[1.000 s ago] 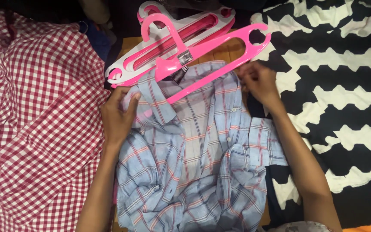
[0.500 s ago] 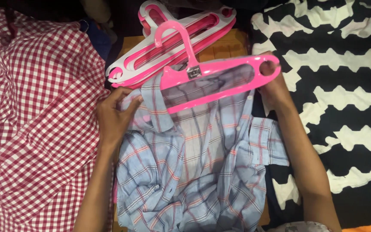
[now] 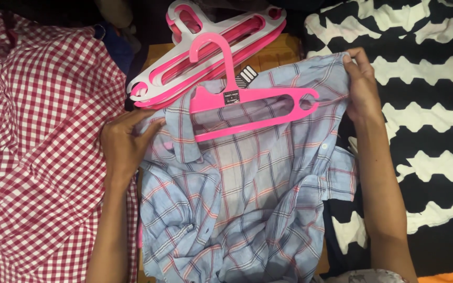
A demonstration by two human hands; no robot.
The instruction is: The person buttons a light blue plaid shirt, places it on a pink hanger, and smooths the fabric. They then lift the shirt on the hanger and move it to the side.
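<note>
While the left hand (image 3: 124,144) pins the blue plaid shirt (image 3: 237,204) at its collar, the right hand (image 3: 362,86) pinches the shoulder cloth taut, so the pink hanger (image 3: 247,102) lies flat inside the neck opening.

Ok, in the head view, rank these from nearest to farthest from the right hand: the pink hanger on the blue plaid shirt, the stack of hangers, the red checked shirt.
Measured from the right hand:
1. Pink hanger lying on the blue plaid shirt, just to the hand's left.
2. Stack of hangers, farther left and toward the top.
3. Red checked shirt, at the far left, beyond the left hand.
</note>
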